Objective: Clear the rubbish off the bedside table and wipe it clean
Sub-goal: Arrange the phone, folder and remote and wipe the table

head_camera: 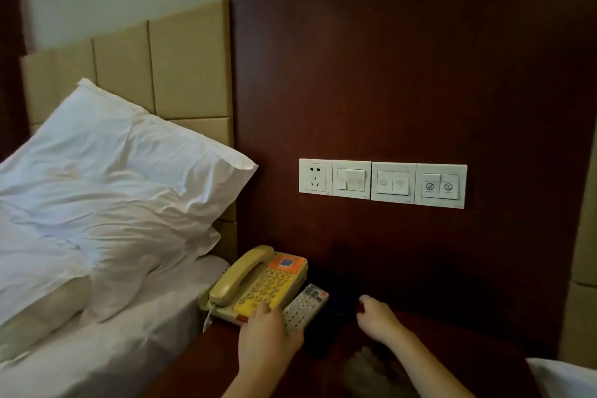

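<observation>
The table [478,362] is a dark glossy wooden top at the bottom of the view. Its near part is cut off by the frame and its left side touches the bed [106,349]. No rubbish can be picked out on it for certain. A dark object [336,307] lies in shadow near the back, between the two hands, too dim to identify.

The right hand [378,317] is just beside that object with its fingers curled downward; whether they hold anything cannot be told. The left hand [268,333] is wrapped round the near end of a grey remote [305,305], hiding that end, with its thumb against the yellow telephone [258,284] beside it.

The table's right half is bare up to its curved back edge, under the wooden wall panel [403,74] and its switch plates [382,182]. A white cloth [562,378] is cut off at the lower right corner.
</observation>
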